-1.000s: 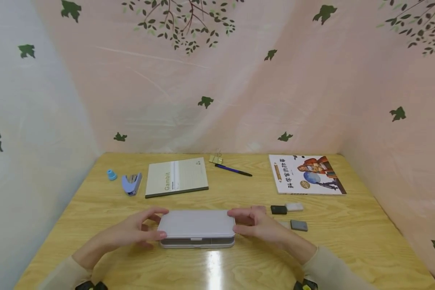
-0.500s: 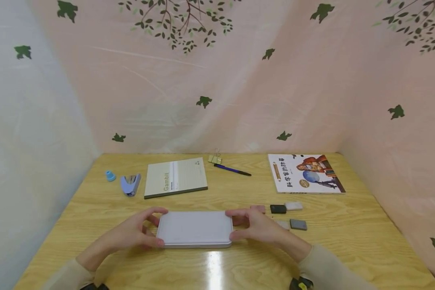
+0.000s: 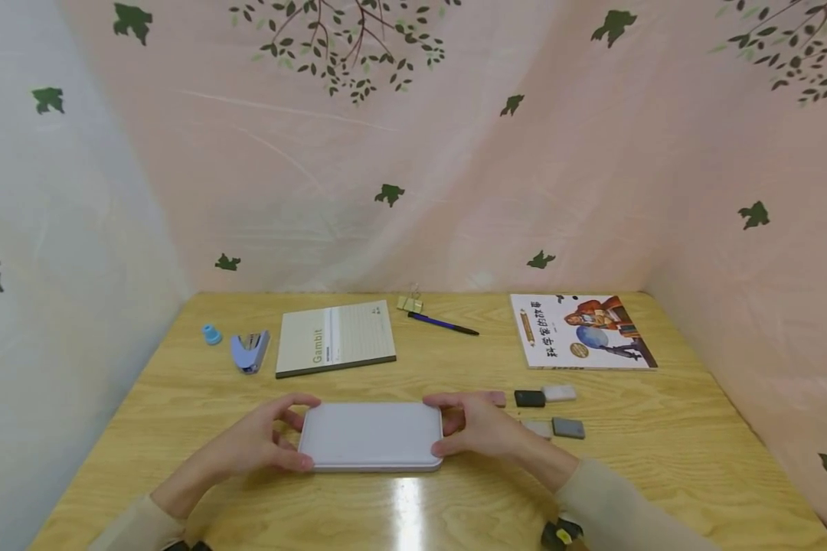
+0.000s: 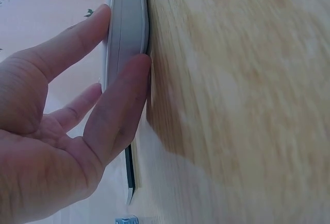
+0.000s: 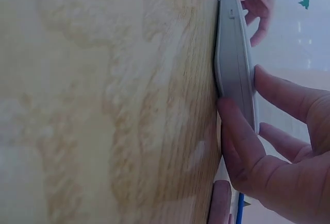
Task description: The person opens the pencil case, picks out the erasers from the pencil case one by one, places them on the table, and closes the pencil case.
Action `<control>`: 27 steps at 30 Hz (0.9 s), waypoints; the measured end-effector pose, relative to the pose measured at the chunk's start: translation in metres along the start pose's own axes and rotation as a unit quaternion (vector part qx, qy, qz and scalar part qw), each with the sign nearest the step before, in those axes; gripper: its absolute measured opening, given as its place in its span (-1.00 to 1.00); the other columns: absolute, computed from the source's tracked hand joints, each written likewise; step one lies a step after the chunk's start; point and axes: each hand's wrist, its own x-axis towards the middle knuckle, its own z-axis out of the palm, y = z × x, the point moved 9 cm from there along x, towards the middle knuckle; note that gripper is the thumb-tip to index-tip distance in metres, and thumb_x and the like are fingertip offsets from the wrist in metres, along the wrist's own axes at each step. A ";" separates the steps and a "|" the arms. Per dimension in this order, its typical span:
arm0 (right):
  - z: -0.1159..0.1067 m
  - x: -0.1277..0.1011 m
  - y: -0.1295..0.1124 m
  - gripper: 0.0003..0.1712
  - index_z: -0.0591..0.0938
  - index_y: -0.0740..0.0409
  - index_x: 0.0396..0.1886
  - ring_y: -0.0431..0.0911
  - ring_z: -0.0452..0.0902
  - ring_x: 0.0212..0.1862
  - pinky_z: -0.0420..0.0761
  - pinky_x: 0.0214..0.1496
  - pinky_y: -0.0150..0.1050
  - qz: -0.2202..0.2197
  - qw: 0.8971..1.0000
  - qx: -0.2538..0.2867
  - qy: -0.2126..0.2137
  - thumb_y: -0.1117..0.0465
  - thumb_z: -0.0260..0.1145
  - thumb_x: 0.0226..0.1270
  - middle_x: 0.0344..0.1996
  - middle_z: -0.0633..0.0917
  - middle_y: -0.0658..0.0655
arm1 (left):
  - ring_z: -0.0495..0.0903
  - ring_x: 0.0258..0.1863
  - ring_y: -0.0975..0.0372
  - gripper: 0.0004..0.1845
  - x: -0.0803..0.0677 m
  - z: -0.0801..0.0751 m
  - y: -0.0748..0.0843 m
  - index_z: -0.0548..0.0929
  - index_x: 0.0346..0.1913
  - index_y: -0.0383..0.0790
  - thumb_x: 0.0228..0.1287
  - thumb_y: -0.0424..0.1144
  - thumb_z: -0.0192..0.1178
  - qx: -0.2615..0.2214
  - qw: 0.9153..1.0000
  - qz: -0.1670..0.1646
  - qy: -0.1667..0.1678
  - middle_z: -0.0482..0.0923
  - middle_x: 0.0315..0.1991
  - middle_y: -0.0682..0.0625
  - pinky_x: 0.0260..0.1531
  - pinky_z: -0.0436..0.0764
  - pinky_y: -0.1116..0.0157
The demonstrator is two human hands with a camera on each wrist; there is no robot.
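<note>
A white pencil case lies flat on the wooden table, its lid down all along the front edge. My left hand grips its left end, thumb at the front corner and a finger at the back corner. At the opposite end my right hand holds it the same way. The left wrist view shows fingers of the left hand against the case's side wall. In the right wrist view, the small latch shows on the front, and the right hand spans lid and base.
Small blocks lie right of the case: pink, black, white, beige and grey. Behind are a blue cap-like piece, a stapler, a notebook, a binder clip, a pen and a book.
The lid of the pencil case has come down; the gap at its front has disappeared. My right hand has shifted slightly left along the case's end. The left hand stays nearly in place.
</note>
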 end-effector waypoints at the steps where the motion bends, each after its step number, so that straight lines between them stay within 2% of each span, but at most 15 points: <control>1: 0.000 0.000 0.000 -0.18 0.54 0.26 0.37 -0.06 0.52 -0.24 0.49 -0.41 -0.46 -0.001 1.000 -0.007 0.001 0.30 0.63 0.07 -0.34 0.67 0.11 | 0.64 -0.35 0.06 -0.09 0.000 0.000 0.000 0.31 0.47 -0.23 0.06 -0.31 0.57 -0.001 1.000 0.000 0.001 0.40 0.04 -0.29 -0.34 0.70 0.26; 10: 0.003 0.004 -0.001 -0.18 0.53 0.20 0.39 -0.14 0.53 -0.31 0.51 -0.45 -0.44 0.016 0.999 -0.023 -0.015 0.30 0.62 0.08 -0.34 0.66 0.08 | 0.65 -0.35 0.04 -0.09 -0.002 0.000 -0.001 0.31 0.46 -0.24 0.05 -0.35 0.57 -0.018 1.000 -0.003 0.005 0.39 0.06 -0.31 -0.33 0.71 0.25; 15: 0.002 0.004 0.000 -0.17 0.53 0.18 0.40 -0.14 0.53 -0.35 0.53 -0.46 -0.42 0.025 0.999 -0.017 -0.021 0.31 0.62 0.08 -0.34 0.65 0.09 | 0.64 -0.36 0.06 -0.08 -0.001 -0.001 -0.001 0.32 0.47 -0.22 0.05 -0.31 0.58 -0.005 1.000 -0.001 0.006 0.40 0.06 -0.30 -0.33 0.70 0.26; 20: 0.001 0.003 0.000 -0.18 0.52 0.20 0.40 -0.14 0.57 -0.35 0.56 -0.40 -0.42 0.013 0.999 -0.034 -0.020 0.26 0.62 0.11 -0.36 0.69 0.08 | 0.65 -0.35 0.05 -0.09 0.001 -0.003 -0.002 0.32 0.46 -0.22 0.07 -0.27 0.57 0.011 1.000 0.004 -0.001 0.39 0.07 -0.30 -0.32 0.70 0.26; 24: -0.004 -0.004 -0.003 -0.24 0.49 0.22 0.42 -0.09 0.66 -0.14 0.68 -0.21 -0.37 -0.006 0.999 -0.026 -0.023 0.23 0.55 0.23 -0.03 0.71 0.18 | 0.66 -0.28 0.04 -0.14 -0.003 -0.007 0.001 0.35 0.44 -0.24 0.12 -0.21 0.55 0.053 0.998 0.023 0.002 0.40 0.13 -0.31 -0.29 0.71 0.26; 26: -0.013 -0.010 -0.006 -0.30 0.46 0.24 0.43 0.00 0.66 0.02 0.73 -0.07 -0.23 -0.011 1.000 0.003 -0.021 0.23 0.46 0.34 0.20 0.60 0.27 | 0.67 -0.19 0.01 -0.19 -0.006 -0.015 0.009 0.38 0.42 -0.27 0.16 -0.18 0.52 0.089 0.994 0.058 0.024 0.42 0.17 -0.32 -0.24 0.73 0.25; 27: -0.020 -0.013 -0.008 -0.34 0.46 0.22 0.44 0.03 0.62 0.10 0.72 0.01 -0.16 -0.014 1.000 0.015 -0.013 0.20 0.41 0.40 0.27 0.54 0.29 | 0.66 -0.12 0.00 -0.24 -0.009 -0.020 0.014 0.41 0.40 -0.27 0.19 -0.16 0.50 0.115 0.989 0.078 0.046 0.43 0.19 -0.31 -0.20 0.74 0.21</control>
